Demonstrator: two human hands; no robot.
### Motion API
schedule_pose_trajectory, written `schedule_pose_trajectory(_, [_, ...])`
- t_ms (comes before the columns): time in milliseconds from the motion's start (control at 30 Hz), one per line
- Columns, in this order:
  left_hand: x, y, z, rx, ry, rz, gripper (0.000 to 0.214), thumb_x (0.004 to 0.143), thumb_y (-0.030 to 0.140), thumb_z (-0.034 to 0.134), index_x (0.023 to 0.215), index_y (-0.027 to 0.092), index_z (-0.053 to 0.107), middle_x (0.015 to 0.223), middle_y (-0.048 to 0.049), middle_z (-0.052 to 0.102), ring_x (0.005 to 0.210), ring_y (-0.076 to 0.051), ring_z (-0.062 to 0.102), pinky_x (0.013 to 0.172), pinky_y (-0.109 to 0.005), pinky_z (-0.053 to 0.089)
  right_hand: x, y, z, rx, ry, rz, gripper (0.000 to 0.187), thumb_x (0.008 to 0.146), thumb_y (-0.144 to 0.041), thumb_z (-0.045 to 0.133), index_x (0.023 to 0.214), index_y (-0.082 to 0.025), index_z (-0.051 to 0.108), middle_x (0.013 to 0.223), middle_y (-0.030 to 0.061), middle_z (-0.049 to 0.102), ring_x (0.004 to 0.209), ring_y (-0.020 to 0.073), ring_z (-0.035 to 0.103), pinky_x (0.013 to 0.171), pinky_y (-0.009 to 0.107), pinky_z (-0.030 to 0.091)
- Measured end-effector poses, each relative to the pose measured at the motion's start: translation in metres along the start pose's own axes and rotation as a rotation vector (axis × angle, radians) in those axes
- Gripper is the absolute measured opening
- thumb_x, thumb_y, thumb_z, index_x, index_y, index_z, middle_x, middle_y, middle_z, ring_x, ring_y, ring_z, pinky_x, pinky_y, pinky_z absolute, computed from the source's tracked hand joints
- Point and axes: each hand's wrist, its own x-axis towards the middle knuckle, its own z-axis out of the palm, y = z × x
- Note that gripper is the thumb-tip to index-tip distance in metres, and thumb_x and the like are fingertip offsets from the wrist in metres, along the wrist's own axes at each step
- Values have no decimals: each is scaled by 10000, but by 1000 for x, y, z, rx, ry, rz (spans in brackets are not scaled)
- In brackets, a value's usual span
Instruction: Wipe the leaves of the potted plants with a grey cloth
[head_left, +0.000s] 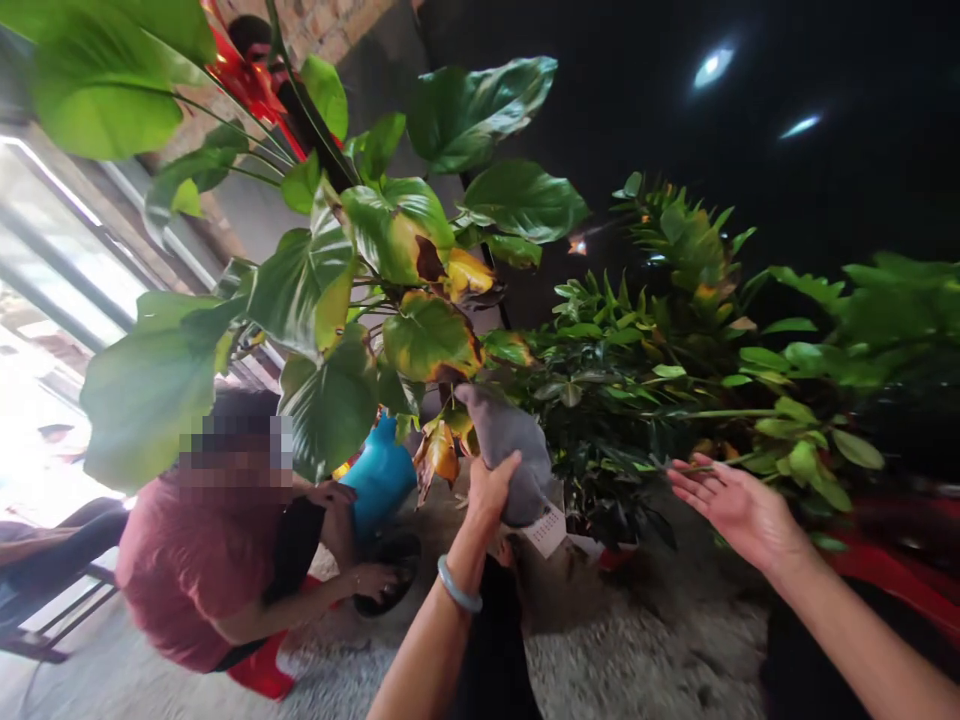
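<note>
A grey cloth (511, 435) is bunched in my left hand (491, 490), its fingers closed round it in front of the plants. On that wrist sits a pale bangle. Palm up, my right hand (739, 510) reaches to the right with its fingers stretched out. A thin stem of a leafy green plant (802, 460) meets its fingertips; I cannot tell whether they touch. Just above the cloth, a big-leaved plant (431, 335) shows yellow and brown patches, and withered leaves (437, 452) hang low beside the cloth.
To the left a person in a red shirt (199, 590) sits on a red stool (262, 668), one hand low near a dark round object (390, 575). A blue container (381, 475) stands by them. A white printed card (546, 530) lies below the cloth. The floor (600, 650) is rough concrete.
</note>
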Motion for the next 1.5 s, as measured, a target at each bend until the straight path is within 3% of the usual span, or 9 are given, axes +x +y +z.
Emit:
schedule_pose_trajectory(200, [-61, -10, -34, 99, -438, -202, 349, 473, 353, 838, 722, 132, 733, 666, -45, 730, 616, -207, 659, 599, -300, 532, -3, -3, -1, 0, 59, 34, 169, 719, -179, 540, 811, -253, 662, 779, 83, 749, 719, 241, 713, 680, 398, 607])
schedule_pose_trajectory(433, [-25, 60, -26, -113, -2, 145, 560, 501, 376, 835, 979, 121, 694, 870, -86, 756, 769, -230, 698, 701, -318, 551, 2, -3, -8, 6, 27, 15, 137, 719, -198, 579, 808, -253, 668, 790, 91, 746, 747, 250, 713, 740, 415, 600])
schedule_pose_trajectory(667, [-42, -24, -9, 36, -281, -168, 371, 438, 341, 830, 715, 123, 715, 650, -40, 712, 612, -203, 646, 599, -308, 517, 1, -4, -11, -22, -17, 34, 133, 717, -190, 618, 824, -254, 664, 806, 82, 754, 756, 273, 720, 764, 452, 595])
schedule_pose_trajectory(767, [-68, -22, -20, 20, -447, -230, 385, 468, 357, 837, 750, 117, 729, 677, -52, 723, 614, -207, 654, 597, -302, 519, -1, -5, -13, -18, 0, 22, 154, 708, -186, 614, 840, -245, 668, 811, 91, 754, 746, 273, 719, 754, 447, 596])
schedule_pose_trajectory(933, [-42, 41, -13, -141, -46, 82, 505, 496, 372, 844, 913, 124, 706, 841, -86, 753, 775, -234, 698, 699, -305, 550, 0, -5, -12, 17, 17, 18, 145, 702, -190, 610, 826, -228, 673, 809, 112, 748, 764, 272, 714, 758, 435, 595])
schedule_pose_trajectory(1033, [-18, 51, 4, -136, 16, 141, 490, 489, 352, 832, 901, 126, 693, 860, -91, 749, 805, -234, 696, 721, -309, 547, 1, -5, -11, 23, -9, 29, 142, 715, -187, 613, 830, -244, 672, 815, 94, 750, 772, 276, 715, 767, 462, 593])
schedule_pose_trajectory(1333, [-97, 1, 14, 76, -782, -116, 340, 569, 298, 782, 883, 193, 706, 804, -10, 724, 764, -199, 649, 728, -305, 525, -5, -7, -7, 31, -11, 26, 131, 697, -176, 648, 813, -230, 670, 793, 88, 744, 735, 258, 709, 747, 419, 594])
schedule_pose_trajectory(1400, [-100, 22, 17, 42, -735, -44, 338, 546, 311, 804, 847, 186, 713, 799, -21, 725, 771, -206, 652, 742, -304, 530, -8, -8, -3, 38, 25, 23, 133, 692, -168, 630, 800, -235, 669, 763, 80, 741, 716, 250, 706, 714, 405, 601])
schedule_pose_trajectory(1500, [-78, 57, 29, -77, -377, 105, 408, 505, 365, 822, 840, 165, 703, 783, -38, 724, 744, -209, 659, 704, -303, 538, -13, -10, 4, 52, 37, 25, 132, 697, -163, 612, 790, -240, 665, 749, 75, 741, 692, 236, 705, 659, 376, 606])
